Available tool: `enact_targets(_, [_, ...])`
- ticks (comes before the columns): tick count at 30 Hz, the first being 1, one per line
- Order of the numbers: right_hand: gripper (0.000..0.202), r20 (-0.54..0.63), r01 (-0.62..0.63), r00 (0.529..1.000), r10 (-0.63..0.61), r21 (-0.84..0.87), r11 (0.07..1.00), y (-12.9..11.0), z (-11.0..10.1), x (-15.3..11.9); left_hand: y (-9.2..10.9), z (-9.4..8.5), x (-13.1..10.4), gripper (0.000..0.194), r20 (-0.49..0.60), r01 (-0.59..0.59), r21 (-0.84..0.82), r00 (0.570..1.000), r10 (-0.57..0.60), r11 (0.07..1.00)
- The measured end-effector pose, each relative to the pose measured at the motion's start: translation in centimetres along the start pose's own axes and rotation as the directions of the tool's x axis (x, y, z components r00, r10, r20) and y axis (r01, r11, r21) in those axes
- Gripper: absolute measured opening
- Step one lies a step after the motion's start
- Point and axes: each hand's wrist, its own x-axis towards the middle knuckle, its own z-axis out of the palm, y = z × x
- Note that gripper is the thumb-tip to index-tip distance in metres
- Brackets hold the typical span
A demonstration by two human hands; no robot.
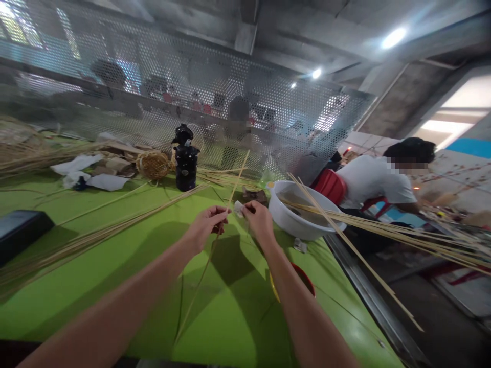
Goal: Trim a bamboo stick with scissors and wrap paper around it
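Note:
My left hand [207, 226] pinches a long thin cane strip [238, 178] between thumb and fingers. The strip slants from near the front of the green table up toward the mesh screen. Just to the right, my right hand [258, 217] is closed on a small white crumpled wad [238, 208], which looks like tissue or cloth. The wad is close to the strip; whether they touch I cannot tell. A thin end hangs below my right hand. Under my right forearm, a red and yellow round container [305, 280] is partly hidden.
A white basin [303, 214] of water with cane strips across it stands at the right edge. Behind are a black bottle [186, 171], a small woven basket [152, 165] and a perforated metal screen [215, 102]. Cane bundles [95, 230] lie left. A person [379, 179] sits right.

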Motion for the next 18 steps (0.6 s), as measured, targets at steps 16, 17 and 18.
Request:
enact_targets(16, [0.022,0.003,-0.139,0.981,0.193,0.702,0.698,-2.3,-1.1,-3.3,-1.6,0.9,-0.1,0.025,0.128,-0.069,0.165,0.991,0.048,0.984])
enact_targets(17, [0.023,0.046,-0.178,0.975,0.217,0.749,0.639,-2.3,-1.1,-3.2,-1.6,1.0,-0.1,0.024,0.117,-0.063,0.169,0.992,0.043,0.984])
enact_targets(18, [0.025,0.088,-0.215,0.967,0.238,0.781,0.586,-2.3,-1.1,-3.2,-1.5,1.1,-0.1,0.024,0.103,-0.054,0.172,0.994,0.036,0.984])
